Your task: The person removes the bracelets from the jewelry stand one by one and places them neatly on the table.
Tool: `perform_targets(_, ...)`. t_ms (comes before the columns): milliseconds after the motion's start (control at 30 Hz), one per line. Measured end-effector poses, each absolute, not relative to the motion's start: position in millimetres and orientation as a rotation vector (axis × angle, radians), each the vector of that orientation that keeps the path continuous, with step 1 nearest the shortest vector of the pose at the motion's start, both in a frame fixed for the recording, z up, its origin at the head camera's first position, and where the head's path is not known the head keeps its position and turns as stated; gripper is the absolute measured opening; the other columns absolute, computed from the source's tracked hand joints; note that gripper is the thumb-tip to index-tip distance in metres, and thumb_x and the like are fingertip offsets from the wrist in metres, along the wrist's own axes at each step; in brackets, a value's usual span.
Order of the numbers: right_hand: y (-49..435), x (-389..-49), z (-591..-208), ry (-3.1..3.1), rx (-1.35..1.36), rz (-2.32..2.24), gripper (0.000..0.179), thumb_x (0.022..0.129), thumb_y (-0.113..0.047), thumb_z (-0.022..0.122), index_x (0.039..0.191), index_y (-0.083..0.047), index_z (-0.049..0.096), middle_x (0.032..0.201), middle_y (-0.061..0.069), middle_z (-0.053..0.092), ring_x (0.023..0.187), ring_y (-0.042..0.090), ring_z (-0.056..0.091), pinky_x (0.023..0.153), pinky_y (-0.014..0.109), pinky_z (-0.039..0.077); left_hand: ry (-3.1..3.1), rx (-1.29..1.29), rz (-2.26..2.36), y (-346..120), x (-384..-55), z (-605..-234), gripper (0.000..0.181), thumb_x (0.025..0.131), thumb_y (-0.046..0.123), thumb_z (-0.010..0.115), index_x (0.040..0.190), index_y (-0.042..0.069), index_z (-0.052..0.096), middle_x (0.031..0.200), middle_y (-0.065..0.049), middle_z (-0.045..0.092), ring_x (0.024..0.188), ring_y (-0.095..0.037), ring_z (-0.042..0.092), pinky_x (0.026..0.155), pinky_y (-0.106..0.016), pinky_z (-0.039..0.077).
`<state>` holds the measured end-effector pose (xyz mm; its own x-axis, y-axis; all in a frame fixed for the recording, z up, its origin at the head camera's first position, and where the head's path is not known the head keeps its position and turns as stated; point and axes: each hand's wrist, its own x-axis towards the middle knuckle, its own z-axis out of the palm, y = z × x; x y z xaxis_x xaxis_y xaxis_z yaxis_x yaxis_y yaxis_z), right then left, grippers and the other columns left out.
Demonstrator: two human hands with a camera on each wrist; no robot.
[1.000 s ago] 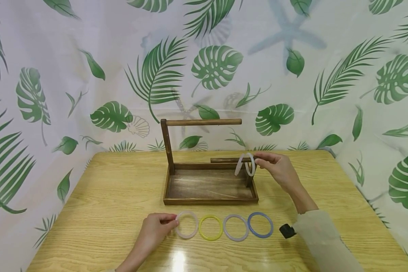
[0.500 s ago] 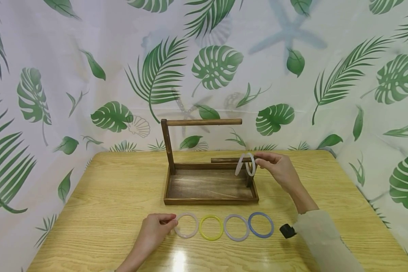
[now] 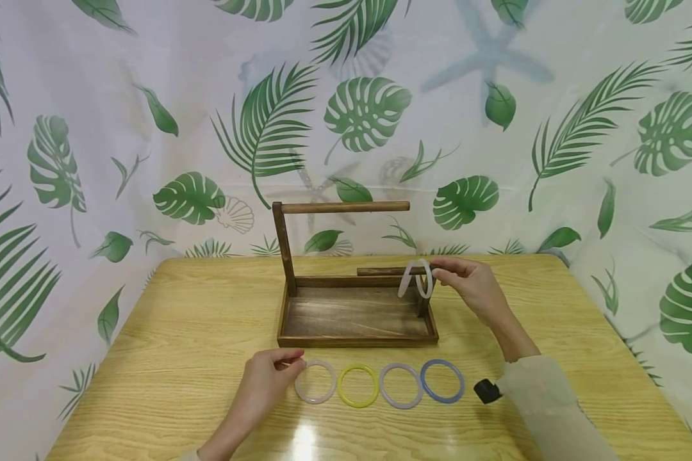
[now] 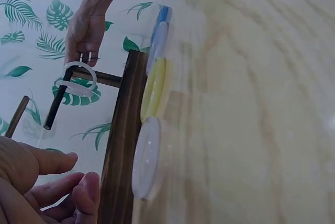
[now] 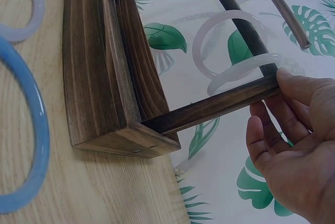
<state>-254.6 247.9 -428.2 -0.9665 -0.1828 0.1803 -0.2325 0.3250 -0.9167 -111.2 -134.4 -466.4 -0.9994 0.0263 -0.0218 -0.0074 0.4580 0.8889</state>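
My right hand [image 3: 478, 291] pinches the top end of the short post of a dark wooden bangle rack [image 3: 357, 343], thumb on one side and fingers behind, as the right wrist view shows. Two whitish translucent bangles [image 5: 200, 59] hang on its lower bar [image 5: 238, 22], close to that hand. My left hand [image 3: 259, 387] hovers at the left of a pale pink bangle [image 3: 315, 401]; in the left wrist view its thumb and fingertips are apart, with nothing between them. To the right of the pink one, a yellow bangle [image 3: 357, 405], a lavender bangle [image 3: 400, 406] and a blue bangle [image 3: 443, 401] lie flat in a row.
The rack's taller post [image 3: 284, 250] on the left carries an upper bar [image 3: 346, 207] with no bangles on it. All stands on a wood-grain table [image 3: 207, 320]. Behind hangs a leaf-print cloth [image 3: 369, 166]. A black device [image 3: 487, 391] sits at the right sleeve.
My left hand has lifted slightly up and away from the pale pink bangle, which stays on the table. The right hand and the hanging bangles have not moved.
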Motion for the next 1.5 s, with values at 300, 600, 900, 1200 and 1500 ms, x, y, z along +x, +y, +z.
perform_targets(300, 249, -256, -429, -2.544, 0.375, 1.74, 0.041, 0.102, -0.031, 0.068, 0.132, -0.003, 0.07, 0.123, -0.001, 0.073, 0.104, 0.008, 0.064, 0.084, 0.023, 0.054, 2.721, 0.114, 1.621, -124, -125, -446, 0.025, 0.098, 0.013, 0.072, 0.119, -0.001, 0.076, 0.105, -0.008, 0.077, 0.09, -0.02, 0.072, 0.075, -0.031, 0.059)
perform_targets(600, 248, -257, -429, -2.558, 0.371, 1.727, 0.042, 0.102, -0.032, 0.069, 0.133, -0.003, 0.07, 0.125, 0.001, 0.072, 0.106, 0.007, 0.064, 0.085, 0.023, 0.054, 2.667, 0.179, 1.756, -102, -140, -424, 0.026, 0.098, 0.015, 0.073, 0.121, 0.002, 0.076, 0.103, -0.009, 0.077, 0.088, -0.018, 0.071, 0.072, -0.027, 0.058)
perform_targets(900, 248, -257, -429, -2.561, 0.369, 1.726, 0.043, 0.102, -0.033, 0.069, 0.133, -0.003, 0.07, 0.126, 0.002, 0.072, 0.107, 0.007, 0.064, 0.086, 0.023, 0.053, 2.684, 0.231, 1.755, -79, -153, -417, 0.027, 0.099, 0.02, 0.073, 0.122, 0.007, 0.077, 0.107, -0.007, 0.076, 0.085, -0.014, 0.069, 0.065, -0.024, 0.053)
perform_targets(1200, 248, -256, -427, -2.567, 0.372, 1.715, 0.043, 0.102, -0.032, 0.068, 0.134, -0.004, 0.069, 0.129, 0.005, 0.071, 0.109, 0.006, 0.063, 0.086, 0.022, 0.053, 2.678, 0.296, 1.822, -58, -164, -413, 0.025, 0.098, 0.02, 0.074, 0.119, 0.006, 0.078, 0.103, -0.006, 0.077, 0.083, -0.016, 0.068, 0.064, -0.024, 0.052)
perform_targets(1500, 248, -254, -426, -2.554, 0.381, 1.74, 0.04, 0.103, -0.028, 0.067, 0.134, -0.001, 0.069, 0.131, 0.016, 0.068, 0.106, 0.006, 0.063, 0.086, 0.022, 0.053, 2.667, 0.313, 1.854, -41, -175, -416, 0.024, 0.098, 0.021, 0.075, 0.118, 0.008, 0.078, 0.105, -0.005, 0.077, 0.084, -0.018, 0.069, 0.06, -0.023, 0.049)
